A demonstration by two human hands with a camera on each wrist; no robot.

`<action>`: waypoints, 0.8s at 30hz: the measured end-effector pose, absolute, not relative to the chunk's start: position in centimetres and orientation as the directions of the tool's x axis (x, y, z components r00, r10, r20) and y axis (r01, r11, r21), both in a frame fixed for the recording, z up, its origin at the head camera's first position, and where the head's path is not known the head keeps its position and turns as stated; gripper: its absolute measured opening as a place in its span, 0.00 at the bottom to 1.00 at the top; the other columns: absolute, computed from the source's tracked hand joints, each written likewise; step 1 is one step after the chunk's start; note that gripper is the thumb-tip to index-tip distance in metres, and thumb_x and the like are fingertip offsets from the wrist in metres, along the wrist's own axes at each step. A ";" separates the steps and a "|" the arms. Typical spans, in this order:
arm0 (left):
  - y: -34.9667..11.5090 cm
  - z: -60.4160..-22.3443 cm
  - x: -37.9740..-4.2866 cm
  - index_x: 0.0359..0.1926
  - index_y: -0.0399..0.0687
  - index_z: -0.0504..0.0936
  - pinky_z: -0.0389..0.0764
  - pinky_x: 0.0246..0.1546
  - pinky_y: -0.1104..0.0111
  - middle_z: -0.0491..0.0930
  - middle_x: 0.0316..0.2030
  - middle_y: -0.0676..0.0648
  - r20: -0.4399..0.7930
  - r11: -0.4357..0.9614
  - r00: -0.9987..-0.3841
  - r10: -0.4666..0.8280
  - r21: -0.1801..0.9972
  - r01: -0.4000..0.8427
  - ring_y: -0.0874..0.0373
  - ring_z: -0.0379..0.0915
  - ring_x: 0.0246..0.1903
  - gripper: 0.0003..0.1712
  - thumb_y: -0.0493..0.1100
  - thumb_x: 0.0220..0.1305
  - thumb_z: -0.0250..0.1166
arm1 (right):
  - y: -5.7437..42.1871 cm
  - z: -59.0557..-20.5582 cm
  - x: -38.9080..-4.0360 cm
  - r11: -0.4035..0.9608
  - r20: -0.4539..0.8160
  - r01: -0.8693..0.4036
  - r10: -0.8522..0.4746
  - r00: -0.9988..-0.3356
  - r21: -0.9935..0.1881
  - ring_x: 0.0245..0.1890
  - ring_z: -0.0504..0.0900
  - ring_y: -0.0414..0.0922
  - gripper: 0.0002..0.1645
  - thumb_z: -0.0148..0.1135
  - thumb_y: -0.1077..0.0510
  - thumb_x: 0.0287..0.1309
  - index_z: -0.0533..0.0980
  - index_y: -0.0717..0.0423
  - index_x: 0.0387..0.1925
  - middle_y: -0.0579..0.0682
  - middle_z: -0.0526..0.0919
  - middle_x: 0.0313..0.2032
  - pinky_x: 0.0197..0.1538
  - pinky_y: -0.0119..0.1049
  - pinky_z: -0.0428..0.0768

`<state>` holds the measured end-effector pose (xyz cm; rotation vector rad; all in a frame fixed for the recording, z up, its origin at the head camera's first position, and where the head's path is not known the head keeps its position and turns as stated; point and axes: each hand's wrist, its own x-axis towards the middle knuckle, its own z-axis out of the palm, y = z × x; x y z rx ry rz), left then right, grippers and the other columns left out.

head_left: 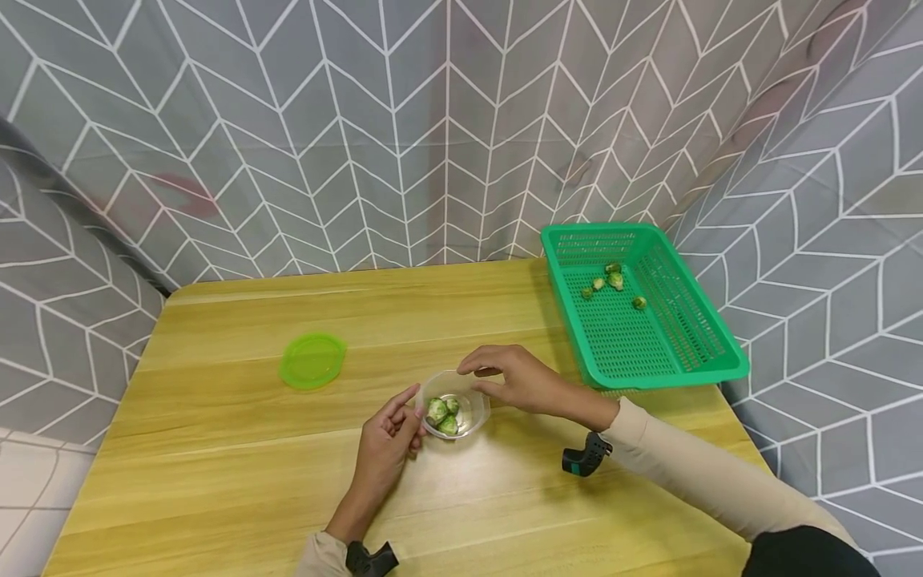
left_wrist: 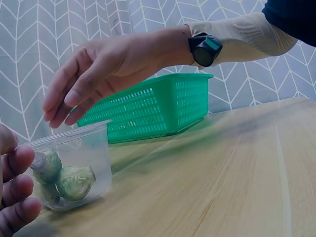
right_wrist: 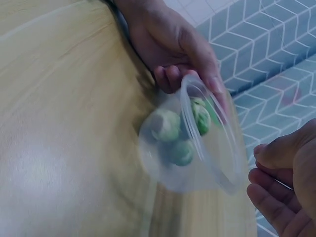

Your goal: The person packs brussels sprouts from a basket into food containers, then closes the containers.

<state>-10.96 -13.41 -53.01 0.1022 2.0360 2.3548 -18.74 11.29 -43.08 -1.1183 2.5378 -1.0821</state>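
Observation:
A clear plastic container (head_left: 474, 418) stands on the table with three Brussels sprouts (head_left: 437, 410) gathered at its left side. My left hand (head_left: 385, 443) holds the container's left rim, thumb at the edge and fingers along the outside wall. Over the right rim hovers my right hand (head_left: 521, 381), fingers loosely bent and pointing left. The right wrist view shows nothing between the right fingertips (right_wrist: 257, 177). In the left wrist view, the right hand hangs just above the container's mouth, and the sprouts (left_wrist: 75, 182) show through the wall.
At the back right, a green plastic basket (head_left: 586, 340) holds several more small sprouts (head_left: 614, 279). A round, bright green lid (head_left: 313, 361) lies flat on the wooden table (head_left: 238, 465), left of the container. Patterned grey curtains (head_left: 404, 144) hang behind the table and at both sides.

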 end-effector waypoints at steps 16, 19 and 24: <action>-13.5 -52.9 -11.0 0.68 0.42 0.74 0.77 0.18 0.73 0.80 0.27 0.41 0.036 -0.139 -0.997 0.073 0.990 0.026 0.62 0.73 0.21 0.27 0.44 0.72 0.65 | 15.4 -42.2 -19.8 0.452 0.216 -0.538 -0.587 -0.780 -0.712 0.52 0.84 0.49 0.16 0.67 0.65 0.63 0.82 0.57 0.53 0.52 0.84 0.51 0.55 0.49 0.83; -13.5 -52.9 -11.0 0.68 0.42 0.74 0.77 0.18 0.73 0.80 0.27 0.40 0.040 -0.138 -0.997 0.073 0.990 0.030 0.62 0.73 0.21 0.27 0.44 0.72 0.65 | 16.2 -41.9 -19.9 0.481 0.224 -0.525 -0.550 -0.804 -0.702 0.53 0.84 0.50 0.16 0.68 0.66 0.63 0.83 0.58 0.53 0.53 0.84 0.51 0.55 0.50 0.83; -13.4 -53.0 -10.9 0.67 0.45 0.75 0.77 0.17 0.73 0.80 0.27 0.39 0.041 -0.141 -0.997 0.062 0.990 0.032 0.61 0.73 0.21 0.26 0.45 0.71 0.65 | 17.4 -41.3 -20.0 0.528 0.231 -0.494 -0.486 -0.843 -0.691 0.53 0.84 0.51 0.16 0.69 0.66 0.62 0.83 0.57 0.52 0.52 0.84 0.52 0.55 0.42 0.84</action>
